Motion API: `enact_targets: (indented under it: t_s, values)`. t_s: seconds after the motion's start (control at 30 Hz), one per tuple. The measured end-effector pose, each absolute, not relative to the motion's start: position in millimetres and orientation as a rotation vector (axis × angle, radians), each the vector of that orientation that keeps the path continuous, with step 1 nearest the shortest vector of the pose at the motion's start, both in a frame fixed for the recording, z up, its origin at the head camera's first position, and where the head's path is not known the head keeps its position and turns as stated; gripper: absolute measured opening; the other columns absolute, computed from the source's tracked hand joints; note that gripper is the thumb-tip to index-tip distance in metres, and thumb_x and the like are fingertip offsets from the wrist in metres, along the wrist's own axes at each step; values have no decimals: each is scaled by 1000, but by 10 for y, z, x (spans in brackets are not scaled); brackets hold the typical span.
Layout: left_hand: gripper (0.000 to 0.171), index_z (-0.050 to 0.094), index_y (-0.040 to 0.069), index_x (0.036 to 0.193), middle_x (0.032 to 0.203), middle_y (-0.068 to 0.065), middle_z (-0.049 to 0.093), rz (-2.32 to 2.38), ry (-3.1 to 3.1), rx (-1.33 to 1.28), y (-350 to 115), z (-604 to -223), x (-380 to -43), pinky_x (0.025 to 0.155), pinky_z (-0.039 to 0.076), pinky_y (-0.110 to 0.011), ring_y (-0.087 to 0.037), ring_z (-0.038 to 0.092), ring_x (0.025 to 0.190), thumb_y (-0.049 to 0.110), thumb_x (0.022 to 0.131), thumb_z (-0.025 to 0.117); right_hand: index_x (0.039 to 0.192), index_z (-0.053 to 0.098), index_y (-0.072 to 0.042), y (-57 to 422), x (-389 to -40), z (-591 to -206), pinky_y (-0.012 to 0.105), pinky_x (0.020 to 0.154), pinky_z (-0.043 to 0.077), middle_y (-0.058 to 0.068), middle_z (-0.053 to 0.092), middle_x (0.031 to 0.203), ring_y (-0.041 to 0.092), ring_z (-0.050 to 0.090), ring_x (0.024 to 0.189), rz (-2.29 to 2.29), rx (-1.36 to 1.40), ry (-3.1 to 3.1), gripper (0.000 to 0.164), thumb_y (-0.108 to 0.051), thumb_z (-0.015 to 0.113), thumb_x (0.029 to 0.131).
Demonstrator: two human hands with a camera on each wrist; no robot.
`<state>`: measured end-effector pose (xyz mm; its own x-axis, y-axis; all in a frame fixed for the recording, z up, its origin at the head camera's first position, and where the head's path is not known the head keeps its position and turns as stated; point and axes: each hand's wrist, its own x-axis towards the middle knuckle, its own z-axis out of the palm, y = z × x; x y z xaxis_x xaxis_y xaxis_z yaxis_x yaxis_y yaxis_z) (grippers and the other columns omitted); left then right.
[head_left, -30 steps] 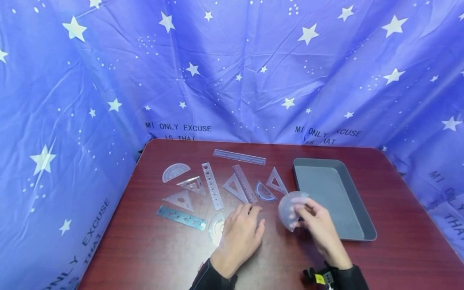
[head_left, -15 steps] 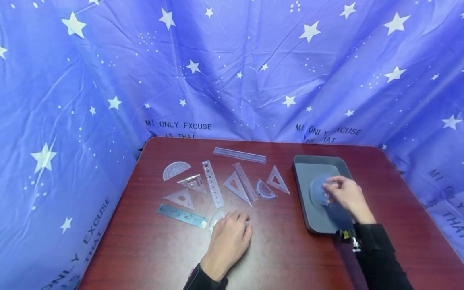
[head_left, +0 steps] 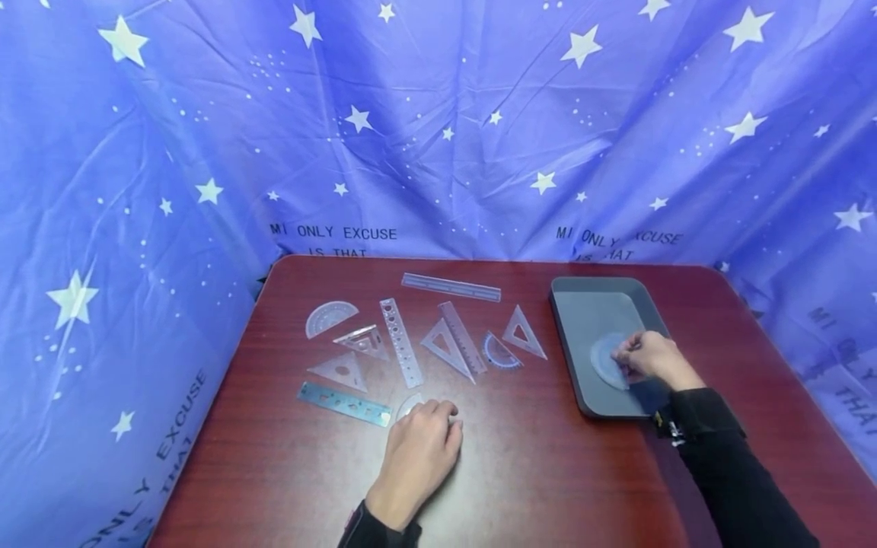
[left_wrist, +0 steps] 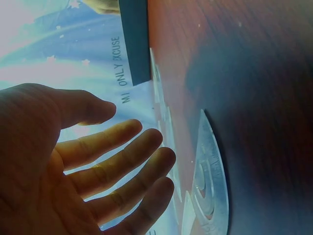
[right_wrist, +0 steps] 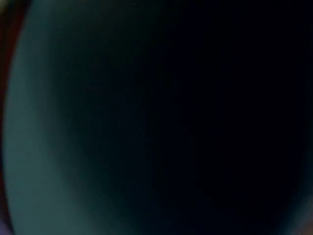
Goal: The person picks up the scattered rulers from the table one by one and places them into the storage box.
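In the head view my right hand (head_left: pixel 651 358) pinches the edge of a clear half-round protractor (head_left: pixel 606 361) low inside the grey tray (head_left: pixel 567 358). The right wrist view is almost all dark. My left hand (head_left: pixel 419 453) hovers palm down over another clear protractor (head_left: pixel 409 406), covering part of it. The left wrist view has that left hand (left_wrist: pixel 112 166) with its fingers loosely spread and nothing between them, the protractor (left_wrist: pixel 211 181) lying on the table just beyond the fingertips.
On the red-brown table (head_left: pixel 521 472) lie a teal ruler (head_left: pixel 345 403), clear rulers (head_left: pixel 400 342) (head_left: pixel 451 287), several set squares (head_left: pixel 340 371) (head_left: pixel 525 332), a protractor (head_left: pixel 332 318) and a small blue-marked protractor (head_left: pixel 502 352). A starry blue curtain (head_left: pixel 466 175) hangs behind.
My right hand has carried the protractor from the table beside the tray rightward into the tray and lowered it. The left hand has drawn back slightly to the left, toward me.
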<state>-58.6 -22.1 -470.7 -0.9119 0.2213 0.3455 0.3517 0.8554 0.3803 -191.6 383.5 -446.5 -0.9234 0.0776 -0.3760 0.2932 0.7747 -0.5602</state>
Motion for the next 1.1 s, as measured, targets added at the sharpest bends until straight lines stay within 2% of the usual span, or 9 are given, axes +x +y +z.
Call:
enact_targets:
  t_s: [0.13, 0.33, 0.43, 0.53, 0.73, 0.93, 1.1]
  values:
    - [10, 80, 12, 101, 92, -2, 79, -648, -2759, -428, -223, -4687, -593, 66, 59, -35, -19, 73, 78, 20, 94, 78, 106, 63, 11, 3833, -1901, -4457, 38, 69, 66, 18, 71, 90, 17, 75, 72, -876, 304, 2622, 23, -12, 68, 104]
    - [10, 79, 12, 100, 92, -2, 79, -656, -2748, -419, -224, -4685, -596, 65, 59, -36, -20, 74, 79, 20, 94, 78, 105, 62, 8, 3848, -1910, -4376, 37, 74, 67, 10, 66, 79, 17, 73, 77, -876, 268, 2592, 25, -16, 66, 105]
    - [10, 79, 12, 100, 92, -2, 79, -661, -2751, -411, -227, -4682, -594, 66, 59, -36, -20, 73, 79, 20, 94, 78, 107, 62, 9, 3856, -1912, -4352, 39, 78, 67, 10, 65, 81, 21, 73, 84, -878, 258, 2566, 28, -19, 62, 108]
    - [10, 80, 12, 101, 93, -2, 79, -674, -2766, -409, -231, -4681, -588, 67, 60, -37, -20, 73, 80, 20, 95, 77, 112, 62, 10, 3868, -1891, -4333, 40, 81, 67, 10, 65, 86, 23, 71, 89, -868, 275, 2547, 31, -21, 59, 109]
    - [13, 80, 11, 104, 99, -4, 79, -716, -2798, -367, -283, -4678, -596, 73, 62, -40, -23, 74, 87, 20, 95, 77, 127, 60, 20, 3890, -1871, -4298, 40, 82, 67, 13, 70, 90, 20, 74, 86, -876, 249, 2561, 44, -21, 59, 109]
    - [16, 78, 9, 108, 105, -9, 77, -752, -2825, -241, -371, -4666, -632, 73, 63, -45, -27, 74, 95, 16, 94, 79, 137, 53, 19, 3868, -1837, -4172, 46, 85, 66, 30, 70, 111, 34, 74, 99, -777, 199, 2581, 54, -28, 58, 110]
    - [27, 76, 6, 115, 113, -14, 74, -767, -2877, -117, -403, -4644, -638, 73, 62, -49, -32, 72, 102, 16, 92, 81, 143, 52, 16, 3723, -1778, -4001, 60, 92, 59, 39, 63, 134, 50, 67, 114, -659, 71, 2726, 61, -36, 56, 112]
